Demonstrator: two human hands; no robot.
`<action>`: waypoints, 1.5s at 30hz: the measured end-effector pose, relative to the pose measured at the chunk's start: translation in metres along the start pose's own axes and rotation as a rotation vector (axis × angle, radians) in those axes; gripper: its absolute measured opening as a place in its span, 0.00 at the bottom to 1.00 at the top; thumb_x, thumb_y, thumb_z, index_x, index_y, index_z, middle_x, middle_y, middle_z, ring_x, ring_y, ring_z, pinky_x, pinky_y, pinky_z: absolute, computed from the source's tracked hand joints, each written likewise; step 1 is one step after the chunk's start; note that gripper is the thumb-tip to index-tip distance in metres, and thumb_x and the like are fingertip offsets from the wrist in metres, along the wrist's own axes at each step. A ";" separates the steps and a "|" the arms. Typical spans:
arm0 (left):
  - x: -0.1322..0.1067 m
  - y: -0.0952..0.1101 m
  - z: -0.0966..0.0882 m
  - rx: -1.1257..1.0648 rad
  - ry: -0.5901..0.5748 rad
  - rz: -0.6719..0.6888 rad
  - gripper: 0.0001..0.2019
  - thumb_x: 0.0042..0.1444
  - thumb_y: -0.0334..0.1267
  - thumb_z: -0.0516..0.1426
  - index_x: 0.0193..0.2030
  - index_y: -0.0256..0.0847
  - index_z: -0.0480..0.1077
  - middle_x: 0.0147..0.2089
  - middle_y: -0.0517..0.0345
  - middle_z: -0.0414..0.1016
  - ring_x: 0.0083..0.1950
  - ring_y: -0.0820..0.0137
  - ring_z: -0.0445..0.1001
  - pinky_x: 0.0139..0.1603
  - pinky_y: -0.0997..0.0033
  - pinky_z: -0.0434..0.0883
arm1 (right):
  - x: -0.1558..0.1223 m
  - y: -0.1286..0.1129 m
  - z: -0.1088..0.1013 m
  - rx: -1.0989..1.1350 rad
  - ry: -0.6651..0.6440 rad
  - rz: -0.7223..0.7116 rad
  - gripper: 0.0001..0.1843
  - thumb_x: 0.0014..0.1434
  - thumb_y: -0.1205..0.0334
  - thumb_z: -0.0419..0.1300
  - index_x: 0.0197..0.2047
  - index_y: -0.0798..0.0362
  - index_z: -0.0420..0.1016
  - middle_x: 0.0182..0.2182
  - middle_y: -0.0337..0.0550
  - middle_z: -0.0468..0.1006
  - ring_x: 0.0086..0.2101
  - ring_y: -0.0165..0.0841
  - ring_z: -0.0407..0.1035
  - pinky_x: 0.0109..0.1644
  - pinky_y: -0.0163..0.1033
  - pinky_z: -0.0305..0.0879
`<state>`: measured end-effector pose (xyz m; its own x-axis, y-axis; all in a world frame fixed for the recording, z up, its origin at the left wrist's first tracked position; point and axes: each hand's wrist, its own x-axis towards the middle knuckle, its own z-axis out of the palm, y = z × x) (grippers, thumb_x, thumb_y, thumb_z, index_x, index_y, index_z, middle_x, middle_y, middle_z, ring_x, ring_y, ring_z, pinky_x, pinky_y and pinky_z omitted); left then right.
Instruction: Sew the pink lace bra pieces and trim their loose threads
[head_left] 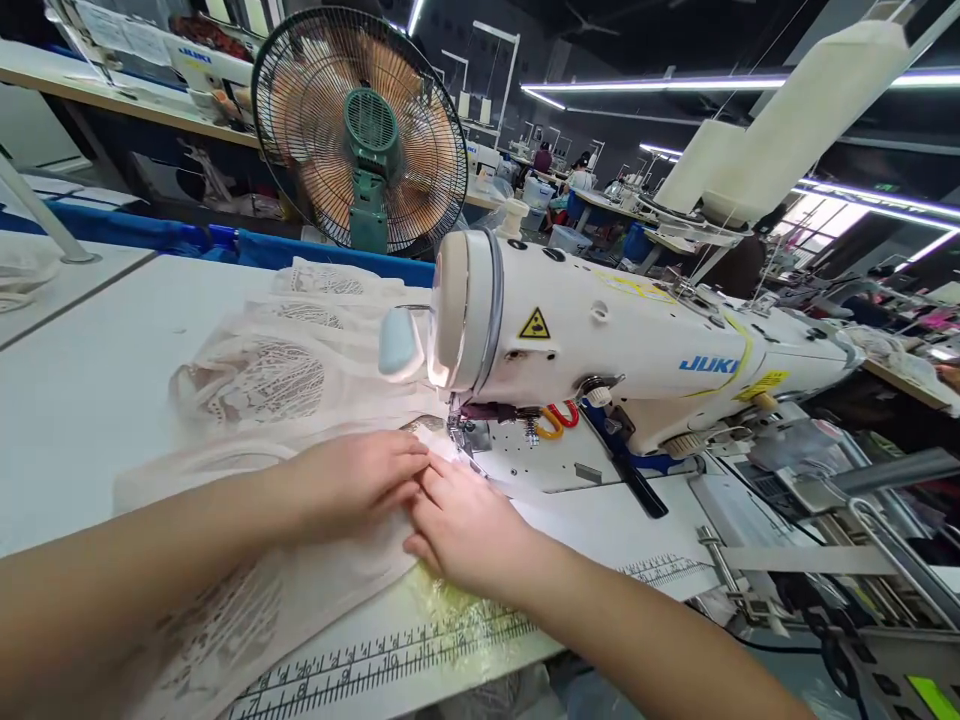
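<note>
Sheer off-white lace fabric (pixel 352 560) spreads over the sewing table, with openwork patches (pixel 281 382) at the left. Its edge lies at the presser foot (pixel 456 420) of a white sewing machine (pixel 600 320). My left hand (pixel 367 472) is on the fabric just left of the foot, fingers together and closed on it. Close in front of the needle area, my right hand (pixel 466 520) pinches the fabric's edge, its fingertips meeting those of the left hand. The fabric between the fingertips is partly hidden by the hands.
A large fan (pixel 367 130) stands behind the table. Orange-handled scissors (pixel 551 422) and a black strip-like tool (pixel 630 470) lie under the machine arm. Printed ruler tape (pixel 360 675) runs along the front edge. Thread cones (pixel 810 120) rise at right; a metal tape guide (pixel 724 570) sits below.
</note>
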<state>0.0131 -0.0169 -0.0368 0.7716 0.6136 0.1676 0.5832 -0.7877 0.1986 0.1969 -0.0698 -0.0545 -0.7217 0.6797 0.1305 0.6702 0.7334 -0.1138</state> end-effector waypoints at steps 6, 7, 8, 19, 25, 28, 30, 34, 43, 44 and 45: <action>-0.016 0.003 0.024 0.004 -0.065 -0.007 0.22 0.64 0.41 0.44 0.60 0.35 0.63 0.63 0.46 0.63 0.63 0.60 0.63 0.61 0.58 0.64 | -0.025 -0.007 0.007 0.005 0.026 0.066 0.25 0.62 0.56 0.54 0.58 0.62 0.63 0.60 0.57 0.62 0.60 0.45 0.55 0.62 0.49 0.57; -0.015 0.001 0.027 0.004 -0.060 -0.011 0.22 0.64 0.41 0.44 0.60 0.36 0.63 0.63 0.47 0.63 0.63 0.60 0.62 0.62 0.58 0.63 | -0.030 -0.008 0.008 0.004 0.029 0.076 0.26 0.62 0.55 0.54 0.59 0.62 0.63 0.60 0.58 0.62 0.60 0.46 0.56 0.62 0.50 0.58; -0.013 -0.001 0.030 0.005 -0.053 -0.010 0.22 0.64 0.41 0.44 0.60 0.36 0.63 0.64 0.47 0.63 0.63 0.61 0.62 0.62 0.59 0.63 | -0.035 -0.009 0.009 0.004 0.032 0.084 0.27 0.62 0.55 0.54 0.59 0.62 0.62 0.60 0.58 0.62 0.60 0.46 0.56 0.61 0.50 0.58; 0.004 -0.001 0.023 0.069 -0.033 0.022 0.21 0.63 0.41 0.45 0.55 0.33 0.68 0.60 0.41 0.68 0.59 0.57 0.67 0.57 0.57 0.67 | -0.044 -0.005 0.008 0.007 0.070 0.124 0.28 0.63 0.53 0.52 0.59 0.65 0.64 0.60 0.59 0.62 0.60 0.44 0.56 0.63 0.48 0.56; 0.013 0.002 0.016 0.141 -0.065 0.007 0.19 0.62 0.41 0.47 0.54 0.33 0.69 0.57 0.40 0.70 0.57 0.55 0.68 0.57 0.56 0.68 | -0.044 -0.004 0.007 0.004 0.082 0.133 0.29 0.63 0.51 0.51 0.59 0.65 0.64 0.60 0.58 0.63 0.60 0.44 0.56 0.63 0.48 0.56; 0.015 0.003 0.015 0.137 -0.081 0.004 0.20 0.62 0.40 0.47 0.54 0.31 0.68 0.57 0.38 0.69 0.57 0.53 0.68 0.56 0.53 0.68 | -0.045 -0.005 0.007 0.001 0.098 0.138 0.28 0.63 0.52 0.51 0.58 0.66 0.65 0.60 0.58 0.63 0.60 0.45 0.56 0.63 0.48 0.57; 0.015 0.004 0.014 0.130 -0.060 0.018 0.19 0.62 0.39 0.47 0.52 0.30 0.69 0.56 0.36 0.70 0.56 0.52 0.68 0.54 0.53 0.69 | -0.046 -0.005 0.007 -0.002 0.107 0.130 0.28 0.63 0.52 0.51 0.58 0.66 0.65 0.60 0.58 0.63 0.60 0.45 0.56 0.62 0.48 0.58; 0.013 0.005 0.013 0.119 -0.011 0.047 0.16 0.61 0.38 0.48 0.49 0.33 0.70 0.53 0.39 0.71 0.52 0.56 0.70 0.50 0.58 0.71 | -0.051 -0.006 0.008 -0.011 0.147 0.114 0.28 0.63 0.51 0.50 0.58 0.65 0.66 0.58 0.57 0.66 0.59 0.44 0.58 0.62 0.48 0.59; 0.014 0.004 0.015 0.119 0.013 0.077 0.15 0.61 0.38 0.47 0.46 0.33 0.70 0.51 0.40 0.72 0.50 0.56 0.71 0.48 0.58 0.71 | -0.055 -0.004 0.006 -0.036 0.161 0.112 0.26 0.64 0.52 0.50 0.57 0.63 0.66 0.57 0.54 0.67 0.58 0.43 0.61 0.61 0.46 0.60; 0.014 0.003 0.016 0.122 0.012 0.080 0.15 0.62 0.38 0.47 0.47 0.33 0.70 0.51 0.40 0.72 0.50 0.56 0.71 0.48 0.58 0.71 | -0.054 -0.004 0.006 -0.035 0.159 0.111 0.27 0.64 0.52 0.50 0.58 0.63 0.66 0.58 0.54 0.67 0.58 0.43 0.61 0.61 0.47 0.60; 0.014 0.002 0.016 0.125 0.011 0.083 0.16 0.62 0.38 0.47 0.48 0.33 0.70 0.51 0.40 0.72 0.50 0.55 0.71 0.48 0.58 0.72 | -0.053 -0.004 0.006 -0.035 0.157 0.109 0.27 0.63 0.52 0.50 0.58 0.64 0.65 0.58 0.55 0.67 0.58 0.43 0.60 0.61 0.47 0.60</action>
<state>0.0297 -0.0107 -0.0496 0.8160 0.5461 0.1894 0.5452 -0.8360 0.0615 0.2318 -0.1088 -0.0673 -0.6103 0.7441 0.2719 0.7506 0.6529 -0.1020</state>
